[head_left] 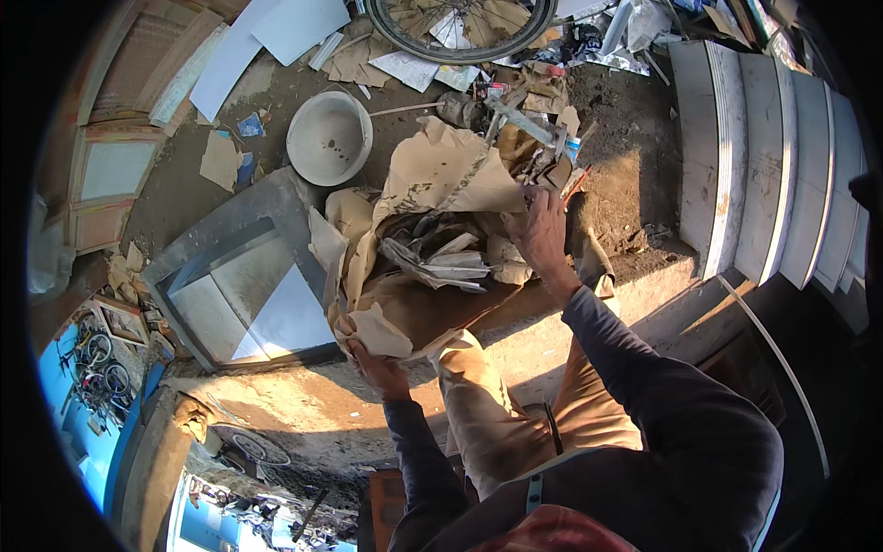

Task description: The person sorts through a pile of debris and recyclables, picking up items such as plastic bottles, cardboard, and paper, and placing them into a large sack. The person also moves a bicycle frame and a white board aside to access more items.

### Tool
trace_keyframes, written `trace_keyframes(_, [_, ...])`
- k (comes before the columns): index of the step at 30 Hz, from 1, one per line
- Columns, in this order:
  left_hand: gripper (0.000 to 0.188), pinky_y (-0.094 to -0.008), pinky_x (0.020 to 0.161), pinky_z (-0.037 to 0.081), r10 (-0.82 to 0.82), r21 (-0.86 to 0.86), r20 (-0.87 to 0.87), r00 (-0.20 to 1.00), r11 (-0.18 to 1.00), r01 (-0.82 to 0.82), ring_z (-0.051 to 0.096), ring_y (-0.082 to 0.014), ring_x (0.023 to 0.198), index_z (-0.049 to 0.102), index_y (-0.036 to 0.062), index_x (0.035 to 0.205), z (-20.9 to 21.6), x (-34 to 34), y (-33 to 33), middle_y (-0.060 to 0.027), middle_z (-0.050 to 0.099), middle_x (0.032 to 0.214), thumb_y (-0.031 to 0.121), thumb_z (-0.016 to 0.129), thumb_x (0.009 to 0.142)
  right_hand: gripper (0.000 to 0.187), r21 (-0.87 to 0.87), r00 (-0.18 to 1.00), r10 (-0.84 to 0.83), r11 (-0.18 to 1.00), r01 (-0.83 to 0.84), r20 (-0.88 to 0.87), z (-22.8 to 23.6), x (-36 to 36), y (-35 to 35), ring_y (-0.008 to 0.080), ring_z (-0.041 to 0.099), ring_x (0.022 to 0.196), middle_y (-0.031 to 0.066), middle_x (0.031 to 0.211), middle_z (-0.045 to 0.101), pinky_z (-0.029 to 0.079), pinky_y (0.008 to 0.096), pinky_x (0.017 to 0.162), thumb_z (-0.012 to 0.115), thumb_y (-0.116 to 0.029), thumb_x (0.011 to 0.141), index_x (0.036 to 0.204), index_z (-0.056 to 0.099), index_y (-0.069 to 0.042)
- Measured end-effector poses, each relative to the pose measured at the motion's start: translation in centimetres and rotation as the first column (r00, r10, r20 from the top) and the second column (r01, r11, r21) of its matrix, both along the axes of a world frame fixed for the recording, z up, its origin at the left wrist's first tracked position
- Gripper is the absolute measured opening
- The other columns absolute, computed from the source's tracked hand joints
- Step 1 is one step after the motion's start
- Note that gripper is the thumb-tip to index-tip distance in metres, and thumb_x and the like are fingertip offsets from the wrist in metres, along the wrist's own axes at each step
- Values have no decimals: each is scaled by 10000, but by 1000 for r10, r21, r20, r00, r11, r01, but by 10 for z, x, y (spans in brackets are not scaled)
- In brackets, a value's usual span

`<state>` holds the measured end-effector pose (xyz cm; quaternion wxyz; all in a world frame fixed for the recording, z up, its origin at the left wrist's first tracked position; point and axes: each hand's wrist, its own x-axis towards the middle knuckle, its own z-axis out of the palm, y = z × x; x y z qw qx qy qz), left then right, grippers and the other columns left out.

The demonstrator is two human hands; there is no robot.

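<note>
A large torn brown paper sack point(446, 166) stands in front of me, its mouth wide and its upper edge ragged. Inside it lie greyish-white flat scraps point(441, 265) and darker bits that I cannot make out. At the near left of the sack, my left hand point(379, 370) is closed on the paper rim, the fingers partly hidden by a folded flap. On the far right side, my right hand point(541, 237) grips the opposite rim, with fingertips against the paper. A pile of mixed scrap point(543, 138) lies just beyond that hand.
Left of the sack lies a grey rectangular frame point(221, 230) with light panels in it. A dirty white basin point(328, 138) sits behind it. A bicycle wheel point(464, 53) lies at the back. White stacked panels point(736, 156) stand at right, beside a thin pale rod point(782, 359).
</note>
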<state>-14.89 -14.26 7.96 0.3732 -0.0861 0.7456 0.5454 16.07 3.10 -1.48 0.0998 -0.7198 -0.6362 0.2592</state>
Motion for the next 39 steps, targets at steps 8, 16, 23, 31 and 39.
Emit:
trace_keyframes(8, [753, -507, 1185, 362, -464, -245, -354, 812, 884, 398, 405, -339, 1465, 319, 80, 1611, 6, -49, -5, -152, 352, 1628, 520, 536, 1039, 232, -285, 909, 305, 878, -384, -285, 2, -51, 7, 357, 717, 776, 167, 824, 720, 557, 472, 696, 717, -264, 845, 1001, 689, -96])
trace_keyframes(16, [736, -518, 1092, 493, -341, -399, -231, 911, 887, 231, 445, -390, 1421, 302, 33, 1599, -1, -48, -22, -250, 357, 1583, 521, 468, 1073, 560, -508, 562, -237, 765, -395, -793, 24, -19, -11, 341, 635, 1220, 222, 1306, 660, 486, 429, 1051, 626, -433, 1009, 1411, 570, -48])
trace_keyframes(23, [647, -504, 1211, 379, -724, -730, -162, 670, 545, 413, 336, -364, 1491, 220, 68, 1637, -59, -69, -111, -203, 230, 1667, 113, 499, 1056, 712, -683, 403, -802, 591, 428, -441, -204, 171, -60, 274, 587, 1287, 174, 1371, 634, 464, 389, 1068, 763, -435, 933, 1445, 516, -7])
trace_keyframes(31, [972, -429, 1218, 364, -404, -529, -151, 902, 804, 271, 367, -332, 1477, 217, -13, 1614, -66, -85, -118, -192, 245, 1652, -80, 686, 765, 1177, -675, 283, -867, 496, 546, -409, -363, 243, -25, 308, 543, 1317, 221, 1493, 494, 471, 402, 1092, 913, -435, 784, 1542, 179, 86])
trace_keyframes(39, [801, -480, 1225, 320, -890, -744, -103, 445, 365, 559, 373, -371, 1485, 229, -6, 1614, -68, -77, -129, -233, 327, 1621, 178, 608, 932, 717, -686, 181, -808, 576, 444, -561, -362, 220, -19, 242, 694, 1037, 148, 1204, 702, 576, 379, 905, 891, -312, 825, 1334, 560, 69])
